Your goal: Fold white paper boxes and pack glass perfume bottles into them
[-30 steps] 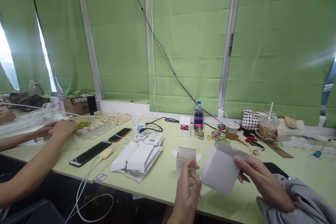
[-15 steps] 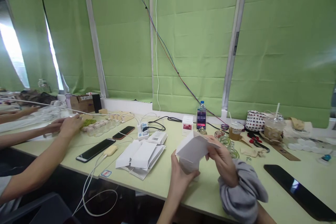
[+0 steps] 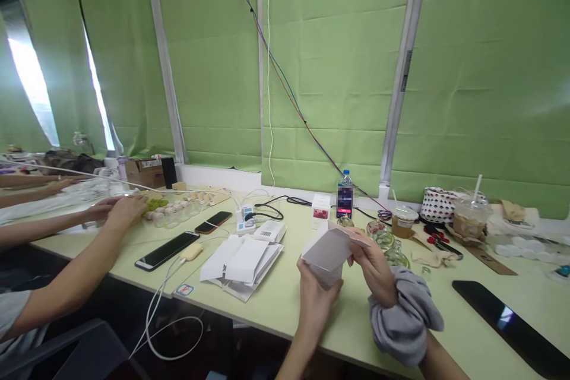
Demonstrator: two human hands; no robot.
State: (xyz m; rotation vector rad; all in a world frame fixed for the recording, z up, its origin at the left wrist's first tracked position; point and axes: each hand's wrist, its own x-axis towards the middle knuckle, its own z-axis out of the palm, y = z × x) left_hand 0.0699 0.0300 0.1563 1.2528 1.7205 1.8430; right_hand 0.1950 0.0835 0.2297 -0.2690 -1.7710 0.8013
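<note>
Between my hands a small white cardboard box (image 3: 327, 249) is held tilted above the front of the table. My left hand (image 3: 317, 295) wraps round its lower part from below. At its upper right, my right hand (image 3: 373, 262) pinches a flap of the box; a grey scrunchie (image 3: 403, 314) sits on that wrist. A stack of flattened white boxes (image 3: 243, 261) lies to the left of my hands. Behind the held box stands a finished white box with a red picture (image 3: 321, 208).
A bottle with a phone (image 3: 344, 199) leaning on it stands behind. Glass jars (image 3: 385, 237), a drink cup (image 3: 404, 221) and a large black phone (image 3: 507, 323) are to the right. Left lie two phones, a power bank (image 3: 192, 251) and cables. A co-worker's hands (image 3: 120, 211) work at far left.
The view has shifted slightly, so everything sits a little further right. The held box is turned a little, and both hands keep their hold on it.
</note>
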